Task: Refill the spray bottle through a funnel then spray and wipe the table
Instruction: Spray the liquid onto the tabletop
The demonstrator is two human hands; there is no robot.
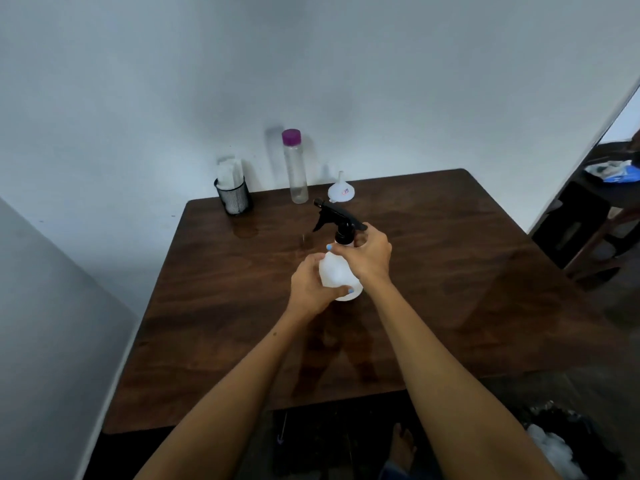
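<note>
At the middle of the dark wooden table (pixel 450 271), you hold the spray bottle (pixel 337 271) upright with both hands. Your left hand (pixel 311 289) wraps the white body from the left, thumb across the near side, evidently to keep the bottle from turning. Your right hand (pixel 369 252) curls around the neck just under the black trigger head (pixel 337 216), fingers closed on the collar; that grip suggests you are unscrewing the head so the bottle can be refilled, though whether the collar is already loose cannot be told from here. The nozzle points toward the table's far left.

Near the far edge, three things wait. A white funnel (pixel 339 190) sits mouth down, spout up, just beyond the trigger head, a stable way to park it until the bottle's neck is open. Just left of it stands a tall clear bottle (pixel 295 168) with a purple cap, still closed; it appears nearly empty or filled with clear liquid, and the picture does not settle which. Toward the far left corner, a black mesh holder (pixel 234 197) keeps white tissues upright, likely for the wiping. A faint wet patch glistens on the wood in front of the holder.

Judged from this layout, the refill has not begun: funnel unplaced, supply capped, sprayer head on.
</note>
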